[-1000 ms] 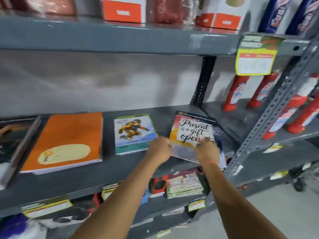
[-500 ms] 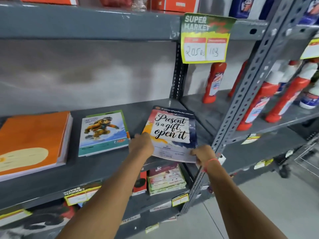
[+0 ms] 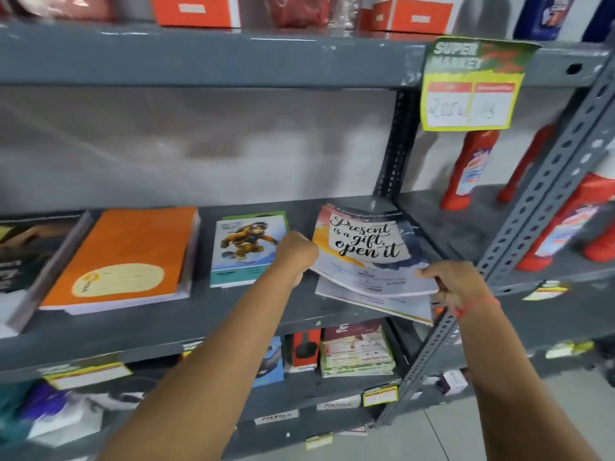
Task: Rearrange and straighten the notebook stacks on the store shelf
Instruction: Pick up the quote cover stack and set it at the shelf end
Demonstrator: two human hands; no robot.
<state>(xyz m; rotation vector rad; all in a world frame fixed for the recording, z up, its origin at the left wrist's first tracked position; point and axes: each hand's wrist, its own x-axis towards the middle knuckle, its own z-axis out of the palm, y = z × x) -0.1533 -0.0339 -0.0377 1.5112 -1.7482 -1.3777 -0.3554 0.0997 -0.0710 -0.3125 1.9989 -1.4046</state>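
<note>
On the grey middle shelf [image 3: 233, 314] lie several notebook piles. A "Present is a gift, open it" notebook [image 3: 369, 247] is lifted at its front edge off a lower notebook [image 3: 376, 301] that sticks out over the shelf front. My left hand [image 3: 294, 252] grips the top notebook's left edge. My right hand [image 3: 454, 282] pinches its front right corner. To the left lie a small stack with a monkey cover [image 3: 248, 249] and a thick orange stack [image 3: 129, 257]. A dark stack [image 3: 23, 261] sits at the far left.
A slotted grey upright [image 3: 539, 207] stands just right of my right hand. Red bottles [image 3: 472, 168] fill the neighbouring bay. A yellow price tag [image 3: 472, 88] hangs from the upper shelf, which carries orange boxes [image 3: 196, 10]. Small boxes and packs [image 3: 356, 351] sit on the shelf below.
The top notebook has come up off the one beneath it, and my right hand has slid to its front right corner. My head has swung slightly back to the left.
</note>
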